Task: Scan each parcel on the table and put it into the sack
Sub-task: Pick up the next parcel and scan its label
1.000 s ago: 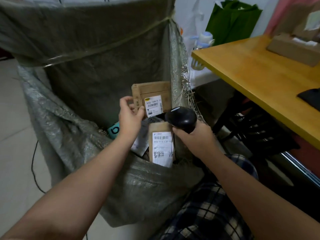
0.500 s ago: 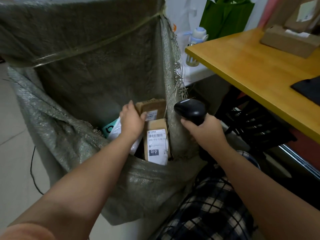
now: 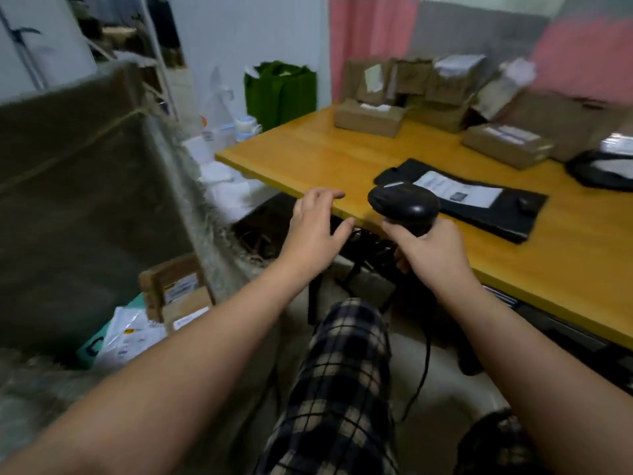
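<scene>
The left hand [image 3: 317, 231], spread and empty, hovers at the table [image 3: 342, 159] edge beside the sack [image 3: 85, 200], bare wood ahead; the right hand [image 3: 433, 255] grips the scanner [image 3: 404, 204] near a black parcel [image 3: 479, 200].

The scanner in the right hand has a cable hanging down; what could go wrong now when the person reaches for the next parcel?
1. The scanner has a cable that hangs beside the knee and could snag when the right hand moves.
2. The black flat parcel lies close to the table edge; the open left hand might push it off.
3. The far boxes are stacked loosely and may topple.
</scene>
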The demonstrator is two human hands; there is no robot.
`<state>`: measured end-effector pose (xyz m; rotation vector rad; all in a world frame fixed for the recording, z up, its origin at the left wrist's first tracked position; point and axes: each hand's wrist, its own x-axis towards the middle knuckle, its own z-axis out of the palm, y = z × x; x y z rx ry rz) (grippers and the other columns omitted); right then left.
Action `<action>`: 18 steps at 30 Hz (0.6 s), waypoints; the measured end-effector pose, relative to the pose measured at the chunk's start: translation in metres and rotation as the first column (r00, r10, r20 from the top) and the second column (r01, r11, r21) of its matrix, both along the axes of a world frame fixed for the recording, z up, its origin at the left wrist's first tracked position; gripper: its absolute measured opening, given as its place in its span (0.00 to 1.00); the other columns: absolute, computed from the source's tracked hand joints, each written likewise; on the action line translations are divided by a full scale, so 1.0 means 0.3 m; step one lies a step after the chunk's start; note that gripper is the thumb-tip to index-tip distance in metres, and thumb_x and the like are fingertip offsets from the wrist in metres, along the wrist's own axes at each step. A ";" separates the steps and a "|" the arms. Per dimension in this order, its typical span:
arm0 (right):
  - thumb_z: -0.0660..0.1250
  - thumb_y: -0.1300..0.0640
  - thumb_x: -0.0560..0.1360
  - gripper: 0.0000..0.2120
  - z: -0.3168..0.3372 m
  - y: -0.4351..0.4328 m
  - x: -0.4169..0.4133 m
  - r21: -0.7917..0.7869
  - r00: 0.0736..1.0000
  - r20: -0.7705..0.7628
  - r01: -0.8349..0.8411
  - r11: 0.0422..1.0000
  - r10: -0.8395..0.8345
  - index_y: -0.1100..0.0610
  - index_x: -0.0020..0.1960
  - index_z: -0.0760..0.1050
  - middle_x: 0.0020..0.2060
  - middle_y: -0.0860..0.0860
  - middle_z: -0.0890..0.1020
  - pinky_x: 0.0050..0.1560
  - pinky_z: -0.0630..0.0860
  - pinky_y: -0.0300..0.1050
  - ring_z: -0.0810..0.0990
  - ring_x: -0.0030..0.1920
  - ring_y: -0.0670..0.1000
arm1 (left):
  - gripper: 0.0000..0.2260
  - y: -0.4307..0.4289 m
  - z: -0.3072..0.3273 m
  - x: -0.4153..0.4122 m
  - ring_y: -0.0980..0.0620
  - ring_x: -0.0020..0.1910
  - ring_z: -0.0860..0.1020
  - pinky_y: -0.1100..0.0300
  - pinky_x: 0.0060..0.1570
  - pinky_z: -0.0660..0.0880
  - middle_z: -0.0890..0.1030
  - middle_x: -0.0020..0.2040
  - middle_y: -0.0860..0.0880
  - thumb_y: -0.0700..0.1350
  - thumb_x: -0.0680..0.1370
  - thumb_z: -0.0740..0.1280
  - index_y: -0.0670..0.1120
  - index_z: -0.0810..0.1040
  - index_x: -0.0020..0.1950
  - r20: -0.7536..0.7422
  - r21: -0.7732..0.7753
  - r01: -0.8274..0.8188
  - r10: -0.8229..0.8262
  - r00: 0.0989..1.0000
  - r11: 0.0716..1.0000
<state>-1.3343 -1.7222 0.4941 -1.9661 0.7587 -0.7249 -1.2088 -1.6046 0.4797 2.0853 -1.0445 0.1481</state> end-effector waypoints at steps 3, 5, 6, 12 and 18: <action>0.73 0.47 0.71 0.10 0.019 -0.114 -0.121 0.006 0.991 0.038 0.131 0.991 -0.131 0.53 0.40 0.77 0.28 0.49 0.79 0.38 0.77 0.49 0.81 0.32 0.53 | 0.18 -0.162 0.030 -0.037 0.48 0.67 0.64 0.58 0.64 0.61 0.68 0.67 0.48 0.49 0.80 0.63 0.47 0.70 0.69 0.053 0.060 0.129 -0.132 0.990 0.990; 0.73 0.47 0.70 0.10 0.030 -0.179 -0.185 0.012 0.977 0.056 0.206 0.979 -0.206 0.54 0.42 0.79 0.31 0.49 0.79 0.41 0.76 0.47 0.81 0.38 0.55 | 0.18 -0.274 0.040 -0.057 0.46 0.70 0.62 0.53 0.67 0.60 0.66 0.71 0.47 0.50 0.81 0.61 0.48 0.69 0.70 0.093 0.144 0.175 -0.189 0.978 0.974; 0.73 0.47 0.70 0.10 0.039 -0.205 -0.214 0.022 0.971 0.057 0.230 0.973 -0.231 0.53 0.42 0.79 0.32 0.49 0.79 0.41 0.75 0.47 0.81 0.39 0.55 | 0.18 -0.327 0.042 -0.065 0.46 0.72 0.60 0.50 0.69 0.59 0.64 0.73 0.47 0.50 0.82 0.58 0.50 0.68 0.72 0.105 0.215 0.180 -0.206 0.973 0.960; 0.70 0.52 0.75 0.10 0.124 -0.285 -0.369 0.363 0.968 0.055 0.210 0.908 -0.246 0.60 0.47 0.77 0.36 0.57 0.79 0.34 0.76 0.49 0.77 0.31 0.55 | 0.22 -0.518 0.069 -0.102 0.38 0.77 0.47 0.41 0.73 0.46 0.50 0.79 0.43 0.60 0.82 0.42 0.63 0.55 0.76 -0.076 0.623 0.182 -0.173 0.982 0.761; 0.74 0.41 0.60 0.17 0.157 -0.341 -0.418 0.275 0.956 -0.041 0.290 0.917 -0.290 0.51 0.43 0.79 0.46 0.50 0.83 0.54 0.78 0.52 0.81 0.51 0.53 | 0.25 -0.515 0.060 -0.100 0.41 0.77 0.54 0.42 0.74 0.52 0.60 0.77 0.47 0.65 0.79 0.44 0.62 0.66 0.72 -0.042 0.585 0.372 -0.431 0.902 0.721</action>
